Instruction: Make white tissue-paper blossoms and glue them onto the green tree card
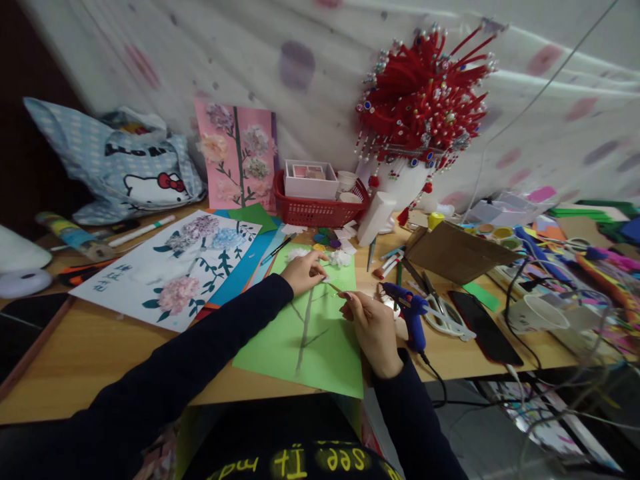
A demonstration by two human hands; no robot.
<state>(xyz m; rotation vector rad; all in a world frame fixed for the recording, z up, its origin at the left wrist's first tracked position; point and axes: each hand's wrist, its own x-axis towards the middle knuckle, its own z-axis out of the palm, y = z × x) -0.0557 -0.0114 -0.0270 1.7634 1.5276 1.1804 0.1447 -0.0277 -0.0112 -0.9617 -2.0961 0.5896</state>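
A light green sheet of paper lies in front of me, with grey-brown branch lines drawn on it. Fluffy white paper flowers sit near its far edge. My left hand hovers over the upper part of the sheet, thumb and forefinger pinched together. A small whitish bit is by its fingertips, but I cannot make out whether they hold it. In my right hand is a thin pale stick, gripped between thumb and fingers, its tip pointing toward the left hand.
A blue glue gun, white-handled scissors and a phone lie to the right. Beyond the sheet stands a red basket. A flower picture on white paper lies left. Cables hang at the right edge.
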